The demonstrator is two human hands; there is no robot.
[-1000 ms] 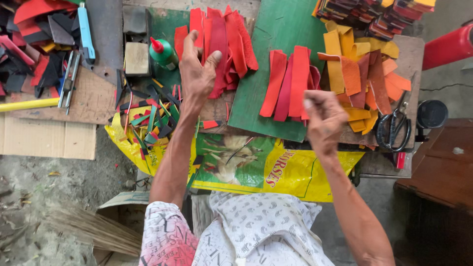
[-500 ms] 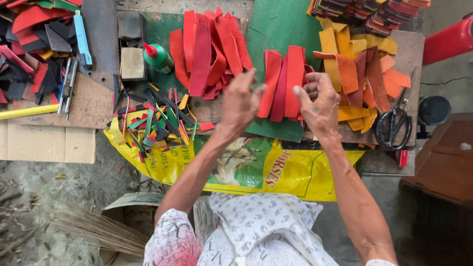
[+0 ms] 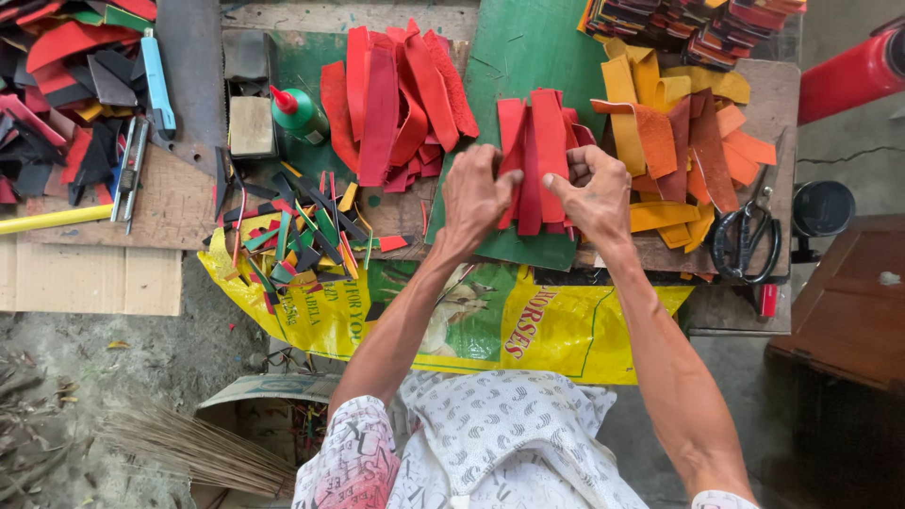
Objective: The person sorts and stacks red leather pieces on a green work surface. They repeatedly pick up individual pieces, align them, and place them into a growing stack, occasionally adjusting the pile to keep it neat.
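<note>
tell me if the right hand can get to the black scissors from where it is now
Probably yes. The right hand is on the red strips, and the black scissors lie uncovered at the bench edge just to its right, with only flat orange strips between.

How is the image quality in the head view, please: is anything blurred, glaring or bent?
Head view: soft, even daylight, no glare; the left hand and right hand on the red strips look sharp; wide-angle bending shows at the edges, and the dark right side near the scissors loses detail.
</note>
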